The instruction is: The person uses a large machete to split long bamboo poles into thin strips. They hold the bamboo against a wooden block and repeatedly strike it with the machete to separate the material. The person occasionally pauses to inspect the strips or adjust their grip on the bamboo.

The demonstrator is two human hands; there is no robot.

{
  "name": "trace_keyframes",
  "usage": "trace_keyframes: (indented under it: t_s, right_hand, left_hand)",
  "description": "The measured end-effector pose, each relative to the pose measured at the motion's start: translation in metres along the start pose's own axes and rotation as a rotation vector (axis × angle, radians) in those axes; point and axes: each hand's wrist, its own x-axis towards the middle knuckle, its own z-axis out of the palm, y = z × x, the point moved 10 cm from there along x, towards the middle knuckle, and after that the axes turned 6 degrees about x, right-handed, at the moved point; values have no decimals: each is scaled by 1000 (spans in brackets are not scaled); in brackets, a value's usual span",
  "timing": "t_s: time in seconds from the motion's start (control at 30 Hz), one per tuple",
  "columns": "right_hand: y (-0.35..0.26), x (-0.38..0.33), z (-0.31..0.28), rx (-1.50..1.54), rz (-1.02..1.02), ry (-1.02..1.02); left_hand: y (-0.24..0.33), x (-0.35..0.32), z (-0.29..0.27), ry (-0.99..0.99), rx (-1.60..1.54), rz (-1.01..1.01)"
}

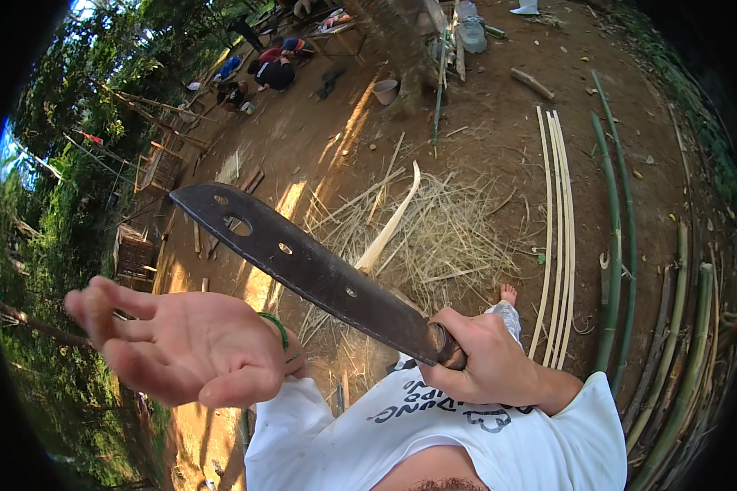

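Note:
A machete with a dark, broad blade (pixel 303 266) pierced by several holes points up and to the left across the middle of the view. Its brown wooden handle (pixel 445 344) sits in the closed fist of my right hand (pixel 487 356). Left of the blade, my left hand (pixel 196 344) is turned palm up, fingers apart and loosely bent, with nothing in it. A green band (pixel 278 331) circles that wrist. Behind the blade, a pale split strip (pixel 393 221) rises above a heap of thin bamboo shavings (pixel 458 237) on the ground.
Long pale strips (pixel 555 237) lie to the right, beside green bamboo poles (pixel 610 237) and more poles (pixel 696 352). A tree trunk (pixel 397 49) and a bucket (pixel 386 91) stand far ahead. People (pixel 274 74) crouch at the far left. My bare foot (pixel 508 294) shows near the shavings.

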Motion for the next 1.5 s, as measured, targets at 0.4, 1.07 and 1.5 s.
trace_keyframes:
  t_s: [0.4,1.07,1.5]
  right_hand:
    - [4,-6,-8,69,-57,123]
    - [-4,4,-13,27,-9,150]
    - [-18,6,-8,-12,-6,176]
  left_hand:
    - [28,-67,45,-252,-448,-114]
    - [43,-104,71,-466,-436,-240]
    - [33,-106,63,-380,-378,-289]
